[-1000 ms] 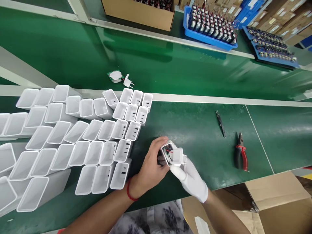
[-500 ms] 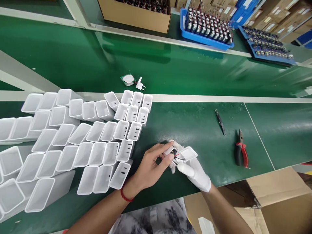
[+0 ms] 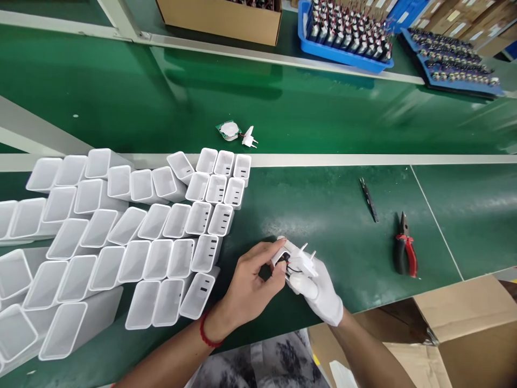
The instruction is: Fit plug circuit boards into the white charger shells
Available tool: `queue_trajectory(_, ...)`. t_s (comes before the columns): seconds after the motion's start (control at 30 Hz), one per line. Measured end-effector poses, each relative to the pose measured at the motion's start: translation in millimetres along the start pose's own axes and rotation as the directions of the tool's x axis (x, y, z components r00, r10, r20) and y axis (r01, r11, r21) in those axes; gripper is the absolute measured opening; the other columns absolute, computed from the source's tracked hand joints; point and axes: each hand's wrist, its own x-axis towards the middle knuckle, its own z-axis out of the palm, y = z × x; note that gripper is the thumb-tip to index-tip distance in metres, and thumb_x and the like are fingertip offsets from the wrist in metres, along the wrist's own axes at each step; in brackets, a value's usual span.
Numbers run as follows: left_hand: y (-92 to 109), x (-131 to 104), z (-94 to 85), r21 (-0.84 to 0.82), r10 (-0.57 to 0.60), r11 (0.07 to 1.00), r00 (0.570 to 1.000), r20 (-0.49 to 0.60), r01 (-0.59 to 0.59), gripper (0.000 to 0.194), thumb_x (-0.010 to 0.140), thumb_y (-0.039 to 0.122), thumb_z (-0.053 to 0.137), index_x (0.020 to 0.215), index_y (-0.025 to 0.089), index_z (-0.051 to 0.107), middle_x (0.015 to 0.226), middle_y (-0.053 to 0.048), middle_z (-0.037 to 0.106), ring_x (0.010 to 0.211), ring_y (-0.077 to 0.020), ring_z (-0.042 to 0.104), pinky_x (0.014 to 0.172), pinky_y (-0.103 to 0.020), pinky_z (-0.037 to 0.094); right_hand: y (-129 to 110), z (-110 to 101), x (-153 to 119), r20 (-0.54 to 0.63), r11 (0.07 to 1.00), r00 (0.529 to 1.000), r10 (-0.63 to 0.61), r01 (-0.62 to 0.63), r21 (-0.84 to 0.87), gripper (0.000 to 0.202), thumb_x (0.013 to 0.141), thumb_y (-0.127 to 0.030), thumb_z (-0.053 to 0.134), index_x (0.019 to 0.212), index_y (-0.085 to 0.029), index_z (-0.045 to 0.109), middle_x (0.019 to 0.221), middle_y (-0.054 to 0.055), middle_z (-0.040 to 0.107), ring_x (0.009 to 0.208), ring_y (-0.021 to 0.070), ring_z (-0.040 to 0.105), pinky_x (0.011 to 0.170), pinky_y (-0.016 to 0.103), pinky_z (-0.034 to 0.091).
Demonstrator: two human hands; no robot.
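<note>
Between my two hands is a white plastic charger housing (image 3: 278, 257), its end open and dark parts with thin wires showing inside. A white plug cap (image 3: 302, 262) with two round pins lies beside the opening, joined by wires, its pins pointing up and to the right. Bare, my left hand (image 3: 252, 275) pinches the housing between index finger and thumb, the thumb at the opening. My right hand (image 3: 321, 293), in a white glove, is closed around the charger from the right, with its thumb below the cap. The gloved fingers behind the charger are partly hidden.
Several rows of open white housings (image 3: 135, 261) stand on the green bench at left. A circuit board (image 3: 229, 130) with a wired plug (image 3: 249, 137) lies behind. Tweezers (image 3: 369, 199) and red-black pliers (image 3: 405, 248) lie right. A blue bin (image 3: 343, 59) of parts sits on the shelf.
The plug cap has turned over: its hollow inside faced up before, and now its pins show. Both hands still hold the charger in nearly the same place. The view has shifted slightly.
</note>
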Motion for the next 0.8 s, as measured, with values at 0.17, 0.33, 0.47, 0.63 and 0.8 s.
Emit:
queue_trajectory(0.17, 1.4, -3.4, 0.2, -0.015, 0.002, 1.0, 1.0, 0.031, -0.001, 0.04, 0.094, 0.022, 0.056, 0.133, 0.027, 0.059, 0.117, -0.009, 0.064, 0.103, -0.0194, 0.063, 0.08, -0.026, 0.053, 4.4, -3.5, -3.4, -0.02, 0.998, 1.0, 0.013, -0.014, -0.067, 0.063, 0.077, -0.055, 0.073, 0.128, -0.02, 0.063, 0.103, 0.01, 0.073, 0.092, 0.0297, 0.069, 0.089, 0.045, 0.055)
queue_trajectory(0.33, -1.2, -6.0, -1.4, -0.048, -0.017, 0.999, 0.996, 0.086, 0.022, 0.041, 0.095, 0.022, 0.056, 0.135, 0.029, 0.056, 0.12, -0.008, 0.061, 0.11, -0.0199, 0.06, 0.091, -0.03, 0.05, 10.0, -3.3, -6.3, -0.07, 0.999, 0.998, -0.001, -0.002, -0.037, 0.07, 0.071, -0.059, 0.077, 0.126, -0.02, 0.065, 0.093, 0.008, 0.072, 0.084, 0.0269, 0.067, 0.081, 0.039, 0.056)
queue_trajectory(0.47, 0.6, -0.3, -3.9, -0.001, -0.089, 0.996, 0.993, 0.073, 0.09, 0.039, 0.097, 0.032, 0.052, 0.135, 0.025, 0.057, 0.116, -0.009, 0.062, 0.101, -0.0182, 0.061, 0.085, -0.028, 0.05, 1.6, -5.6, -1.9, -0.02, 0.993, 0.996, 0.09, -0.091, -0.07, 0.062, 0.076, -0.057, 0.073, 0.122, -0.017, 0.065, 0.064, 0.001, 0.061, 0.062, 0.018, 0.057, 0.07, 0.035, 0.054)
queue_trajectory(0.63, 2.1, 3.9, -3.4, 0.083, -0.18, 0.98, 0.984, 0.011, 0.178, 0.043, 0.099, 0.042, 0.046, 0.139, 0.025, 0.052, 0.106, -0.006, 0.061, 0.082, -0.0136, 0.058, 0.073, -0.026, 0.049, -11.1, -14.7, 1.2, 0.078, 0.989, 0.992, 0.104, -0.095, -0.111, 0.066, 0.081, -0.058, 0.069, 0.133, -0.019, 0.056, 0.084, 0.004, 0.064, 0.072, 0.0179, 0.058, 0.072, 0.033, 0.053)
queue_trajectory(0.8, -0.5, 1.2, 0.7, 0.084, -0.047, 0.996, 0.997, 0.06, 0.042, 0.042, 0.101, 0.036, 0.043, 0.141, 0.025, 0.05, 0.115, -0.007, 0.061, 0.104, -0.0173, 0.059, 0.089, -0.028, 0.048, -12.9, -14.0, -0.6, 0.045, 0.992, 0.992, 0.118, -0.116, -0.047, 0.053, 0.082, -0.055, 0.069, 0.122, -0.02, 0.063, 0.083, 0.003, 0.065, 0.072, 0.0172, 0.059, 0.073, 0.033, 0.053)
